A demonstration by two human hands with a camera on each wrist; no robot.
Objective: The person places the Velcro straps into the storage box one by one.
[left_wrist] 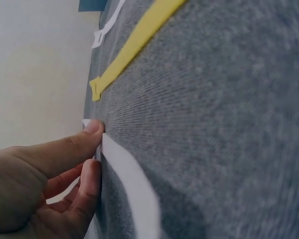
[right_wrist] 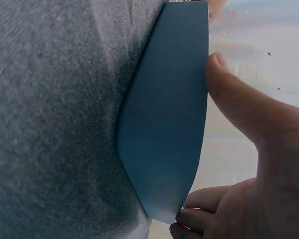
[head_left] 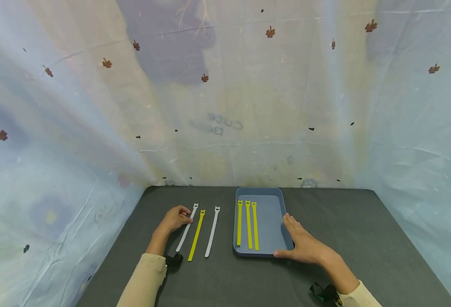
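- Left sleeve [head_left: 142, 281]: pale cream-beige, lightly creased, ends short of the wrist.
- Right sleeve [head_left: 357, 297]: same pale shade.
- Left wrist camera [head_left: 174, 261]: small, black, rounded.
- Right wrist camera [head_left: 325, 294]: black, greenish trace; finer detail too small to tell.

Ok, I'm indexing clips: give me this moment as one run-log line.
left hand: at leftmost white strap; right hand: touching tray; in tray: three yellow straps; left of tray: one yellow strap, two white straps

Yellow straps [head_left: 255, 226], white straps [head_left: 212, 232], blue-grey tray [head_left: 269, 226], dark-grey table [head_left: 344, 226], cream sleeves [head_left: 142, 281], brown-flecked pastel backdrop [head_left: 248, 98]
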